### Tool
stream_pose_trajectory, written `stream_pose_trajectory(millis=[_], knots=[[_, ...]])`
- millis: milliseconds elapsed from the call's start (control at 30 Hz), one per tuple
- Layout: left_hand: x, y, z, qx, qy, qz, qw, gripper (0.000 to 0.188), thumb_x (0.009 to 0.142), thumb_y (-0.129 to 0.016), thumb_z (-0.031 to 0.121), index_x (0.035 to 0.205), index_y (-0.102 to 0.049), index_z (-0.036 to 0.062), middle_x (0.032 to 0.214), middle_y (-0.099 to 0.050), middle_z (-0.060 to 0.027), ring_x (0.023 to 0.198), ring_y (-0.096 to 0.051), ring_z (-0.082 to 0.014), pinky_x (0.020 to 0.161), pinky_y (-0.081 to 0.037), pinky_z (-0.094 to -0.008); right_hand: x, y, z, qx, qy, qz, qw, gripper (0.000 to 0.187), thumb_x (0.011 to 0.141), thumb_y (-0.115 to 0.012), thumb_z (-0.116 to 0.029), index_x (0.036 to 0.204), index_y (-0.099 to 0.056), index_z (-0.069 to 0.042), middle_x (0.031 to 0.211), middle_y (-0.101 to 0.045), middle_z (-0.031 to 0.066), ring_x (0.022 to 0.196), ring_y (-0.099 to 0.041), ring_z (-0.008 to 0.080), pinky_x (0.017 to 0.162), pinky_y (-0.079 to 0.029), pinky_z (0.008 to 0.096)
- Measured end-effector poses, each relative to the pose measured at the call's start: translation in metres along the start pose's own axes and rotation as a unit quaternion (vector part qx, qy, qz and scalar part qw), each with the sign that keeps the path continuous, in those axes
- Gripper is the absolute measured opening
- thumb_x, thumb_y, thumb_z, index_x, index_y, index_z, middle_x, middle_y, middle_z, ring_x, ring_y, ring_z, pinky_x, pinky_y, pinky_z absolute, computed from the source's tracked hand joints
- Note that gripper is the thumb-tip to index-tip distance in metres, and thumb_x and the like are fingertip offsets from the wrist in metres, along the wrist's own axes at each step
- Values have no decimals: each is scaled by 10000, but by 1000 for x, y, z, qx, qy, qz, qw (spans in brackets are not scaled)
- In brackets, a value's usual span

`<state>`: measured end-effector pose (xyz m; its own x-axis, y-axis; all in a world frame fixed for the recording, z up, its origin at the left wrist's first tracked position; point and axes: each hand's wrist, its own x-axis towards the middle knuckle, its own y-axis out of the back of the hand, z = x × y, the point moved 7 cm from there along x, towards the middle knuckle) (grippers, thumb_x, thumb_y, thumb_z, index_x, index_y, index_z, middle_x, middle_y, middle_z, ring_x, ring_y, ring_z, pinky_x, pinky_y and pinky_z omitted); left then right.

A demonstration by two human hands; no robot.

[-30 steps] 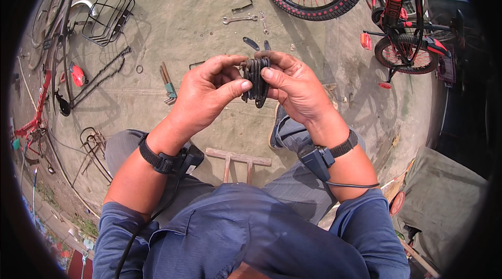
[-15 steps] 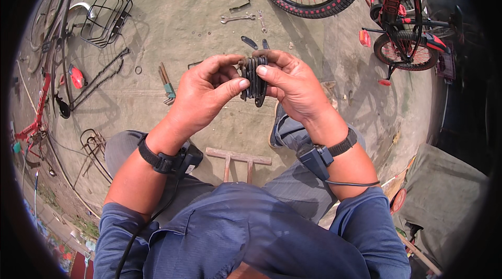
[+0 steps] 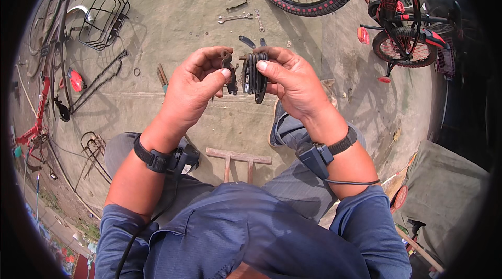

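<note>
Up in front of me, my right hand (image 3: 285, 77) grips a bundle of black, layered metal pieces (image 3: 254, 77) that looks like a folding multi-tool, thumb pressed on its near face. A short rusty pin or bolt (image 3: 242, 58) pokes out of its left side. My left hand (image 3: 201, 80) pinches a small dark, rusty metal piece (image 3: 229, 72) with a ring-shaped end between thumb and fingers. A narrow gap separates the two parts. Just beyond my hands, flat black oval pieces (image 3: 247, 41) lie on the ground.
A wrench (image 3: 235, 18) and small parts lie farther off. Left are a black wire basket (image 3: 104, 20), a bicycle chain (image 3: 99, 80) and a red reflector (image 3: 76, 80). Bicycle wheels (image 3: 308, 9) stand far right. A wooden stool (image 3: 238, 155) is between my knees.
My left hand has moved left, away from the bundle, carrying the small rusty piece off it. The right hand keeps hold of the rest and has hardly moved.
</note>
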<state>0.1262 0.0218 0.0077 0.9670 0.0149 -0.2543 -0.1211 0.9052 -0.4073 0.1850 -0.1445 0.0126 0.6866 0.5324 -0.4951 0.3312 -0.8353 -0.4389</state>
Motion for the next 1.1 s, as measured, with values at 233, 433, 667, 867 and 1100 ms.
stream_pose_trajectory(millis=[233,433,667,867,1100], knots=[[3,2,-8,-52,40,15,998,358,921,-646,77,1263,-559,17,979,-658,-46,832,-633,-104,646,-474,-208,-1,1,-4,17,5,10,1000,277,907,-697,-110,1168,-620,-59,1053,-687,36,951,-672,136,813,-587,345],[4,-1,-6,-58,21,4,998,355,921,-663,78,1256,-559,20,1011,-647,-46,860,-606,-98,669,-491,-229,-1,-1,-2,9,-8,0,1000,265,907,-697,-111,1159,-629,-67,1050,-688,24,955,-672,133,809,-583,331],[3,-4,-8,-57,29,-20,998,369,941,-651,104,1289,-562,20,994,-627,-35,859,-582,-94,686,-494,-237,-3,-5,0,11,-17,-15,1000,255,910,-693,-115,1153,-633,-66,1043,-691,24,942,-678,134,799,-584,316],[2,-5,-7,-43,30,-16,998,338,946,-647,123,1260,-560,35,983,-625,-24,859,-582,-86,665,-485,-237,-3,-6,0,16,-14,-17,1000,246,913,-684,-102,1151,-632,-67,1036,-700,41,932,-686,145,797,-590,315],[2,-3,-7,9,27,-1,1000,305,953,-642,142,1238,-573,57,978,-635,-16,858,-599,-82,654,-479,-228,-3,-6,1,17,-16,-21,999,240,916,-679,-100,1151,-632,-71,1034,-703,47,938,-689,149,793,-590,314]])
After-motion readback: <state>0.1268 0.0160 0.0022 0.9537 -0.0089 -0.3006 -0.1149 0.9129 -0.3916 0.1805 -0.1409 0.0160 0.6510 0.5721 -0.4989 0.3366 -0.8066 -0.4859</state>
